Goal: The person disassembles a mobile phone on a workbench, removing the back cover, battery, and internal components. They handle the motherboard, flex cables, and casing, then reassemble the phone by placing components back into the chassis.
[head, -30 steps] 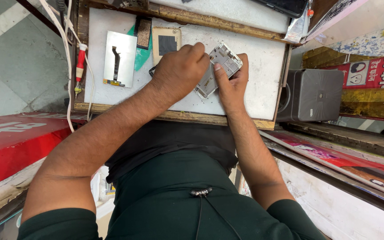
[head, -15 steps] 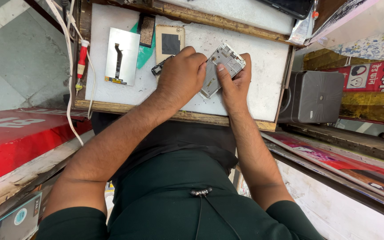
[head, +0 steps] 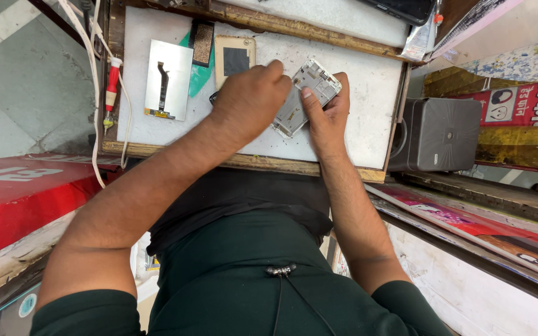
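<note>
Phone frame [head: 306, 96] silver-white, grey inside. Table [head: 368, 124] white top, brown wood rim. Metal plate [head: 168, 79] shiny silver, black slot. Back cover [head: 235, 57] beige-gold, black square patch. Screwdriver [head: 112, 87] red handle, white cap. Speaker box [head: 446, 134] dark grey. Sleeves dark green. Cable [head: 94, 93] white.

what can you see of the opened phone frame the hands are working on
The phone frame is a silvery-grey, metal-looking rectangular shell, lying open side up with small inner parts showing at its far end. It sits tilted diagonally on the white work board. The right hand grips its right edge, thumb pressed on the face, while the left hand covers its left side, fingertips at the top corner. Finer detail is too small to tell.
</note>
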`<state>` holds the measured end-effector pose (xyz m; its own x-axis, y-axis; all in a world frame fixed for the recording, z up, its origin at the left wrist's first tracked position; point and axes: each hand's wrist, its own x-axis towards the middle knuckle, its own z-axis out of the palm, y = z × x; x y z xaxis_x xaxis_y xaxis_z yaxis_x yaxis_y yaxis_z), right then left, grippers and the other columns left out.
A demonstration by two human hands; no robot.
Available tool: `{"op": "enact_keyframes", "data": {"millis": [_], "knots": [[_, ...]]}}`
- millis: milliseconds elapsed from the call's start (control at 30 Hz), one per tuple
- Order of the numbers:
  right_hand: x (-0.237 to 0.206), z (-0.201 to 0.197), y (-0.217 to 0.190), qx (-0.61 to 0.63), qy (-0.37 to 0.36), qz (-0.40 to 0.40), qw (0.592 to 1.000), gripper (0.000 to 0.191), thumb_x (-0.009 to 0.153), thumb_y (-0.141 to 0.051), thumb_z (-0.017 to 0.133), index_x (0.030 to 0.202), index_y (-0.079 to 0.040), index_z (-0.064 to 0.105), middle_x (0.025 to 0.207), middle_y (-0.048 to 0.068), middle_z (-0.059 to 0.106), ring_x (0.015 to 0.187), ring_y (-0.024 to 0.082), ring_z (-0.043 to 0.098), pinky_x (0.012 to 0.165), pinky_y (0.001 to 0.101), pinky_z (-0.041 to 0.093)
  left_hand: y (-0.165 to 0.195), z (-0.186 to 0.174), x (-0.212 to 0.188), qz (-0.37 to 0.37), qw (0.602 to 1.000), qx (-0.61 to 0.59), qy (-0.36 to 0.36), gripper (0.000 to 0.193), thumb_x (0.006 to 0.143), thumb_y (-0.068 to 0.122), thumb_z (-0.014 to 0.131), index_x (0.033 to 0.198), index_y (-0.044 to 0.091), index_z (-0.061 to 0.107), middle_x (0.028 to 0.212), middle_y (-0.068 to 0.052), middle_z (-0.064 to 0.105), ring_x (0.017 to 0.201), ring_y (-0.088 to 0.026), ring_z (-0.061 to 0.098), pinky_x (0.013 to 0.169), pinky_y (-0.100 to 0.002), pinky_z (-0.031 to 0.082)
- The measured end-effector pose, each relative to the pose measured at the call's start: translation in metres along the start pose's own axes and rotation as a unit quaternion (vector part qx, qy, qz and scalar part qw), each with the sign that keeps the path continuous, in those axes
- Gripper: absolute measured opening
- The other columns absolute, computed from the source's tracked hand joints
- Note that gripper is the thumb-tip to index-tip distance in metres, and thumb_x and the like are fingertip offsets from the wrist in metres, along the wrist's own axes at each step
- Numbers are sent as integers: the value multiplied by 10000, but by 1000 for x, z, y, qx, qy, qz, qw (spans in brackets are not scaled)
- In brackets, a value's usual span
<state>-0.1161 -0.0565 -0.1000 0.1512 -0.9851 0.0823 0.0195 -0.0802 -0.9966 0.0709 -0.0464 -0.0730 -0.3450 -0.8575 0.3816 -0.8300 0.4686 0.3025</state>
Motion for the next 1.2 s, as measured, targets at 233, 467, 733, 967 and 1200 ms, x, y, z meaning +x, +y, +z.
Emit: {"op": "enact_keyframes", "data": {"millis": [233,467,733,967,1200], "knots": [[4,-7,-1,146,-11,63,987,392,977,-225,779,1174,-101,464,1072,72,655,1040,157,629,963,347,557,-37,-24,-23,-136,969,-166,123,192,993,119,798,1155,47,725,1037,-85,710,836,-216,734,716,-322,620],[4,-10,-4,232,-6,93,968,555,951,-183,809,1377,-123,458,1238,64,652,1196,199,617,1106,406,508,-78,-59,-39,-116,956,-82,257,139,1015,45,818,1064,34,689,1091,-97,697,907,-259,734,764,-354,594],[1,-14,-6,281,-29,119,952,578,959,-161,803,1417,-142,451,1256,71,660,1218,213,631,1122,427,517,-77,-69,-21,-200,938,16,283,222,1018,160,855,1080,52,671,958,-88,680,759,-242,694,622,-397,550],[2,-5,-8,254,-54,103,960,535,997,-94,757,1406,-128,414,1221,87,663,1157,188,652,1024,365,561,6,-5,-14,-216,904,-367,-34,286,933,242,801,1151,82,706,976,-77,776,846,-173,776,720,-312,631],[2,-5,-6,210,-66,91,971,526,1011,-116,748,1400,-120,394,1189,98,677,1126,174,665,1001,339,569,-2,-5,-7,-209,893,-393,-65,186,923,197,765,1066,81,735,923,-52,793,856,-177,793,757,-327,625]]}}
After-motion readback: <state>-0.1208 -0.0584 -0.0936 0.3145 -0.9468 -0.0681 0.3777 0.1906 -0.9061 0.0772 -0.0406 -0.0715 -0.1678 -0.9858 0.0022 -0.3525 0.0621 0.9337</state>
